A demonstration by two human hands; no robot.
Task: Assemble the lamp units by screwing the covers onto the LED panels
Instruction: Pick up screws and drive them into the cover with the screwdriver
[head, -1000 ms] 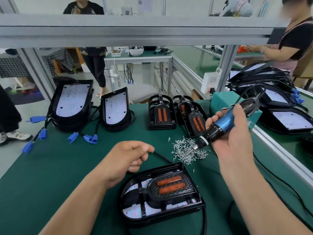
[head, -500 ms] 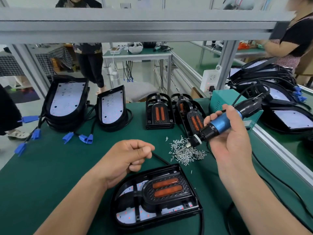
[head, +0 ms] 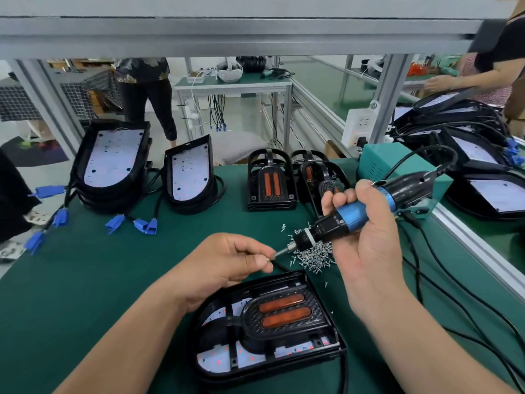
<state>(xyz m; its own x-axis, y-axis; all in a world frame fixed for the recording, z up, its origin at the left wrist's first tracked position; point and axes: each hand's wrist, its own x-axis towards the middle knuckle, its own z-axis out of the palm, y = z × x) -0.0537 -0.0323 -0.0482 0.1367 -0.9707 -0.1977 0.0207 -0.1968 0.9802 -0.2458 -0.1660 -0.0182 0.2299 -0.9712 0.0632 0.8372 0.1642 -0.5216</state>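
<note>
Left hand (head: 224,260) pinches screw (head: 268,259), mostly hidden by curled fingers. Right hand (head: 366,245) wraps screwdriver (head: 355,216); cable (head: 443,163) cut off right. Lamp unit (head: 267,322) near centre. Bit tip now at left hand, earlier over screw pile (head: 312,255).

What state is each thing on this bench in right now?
Left hand, pinching the screwdriver's bit tip.
Right hand, gripping the screwdriver.
Screwdriver, held tilted in the air.
Lamp unit, cover laid on panel, lying flat.
Screws, loose pile.
Spare covers, stacked, leaning upright.
Bare LED panels, leaning upright.
</note>
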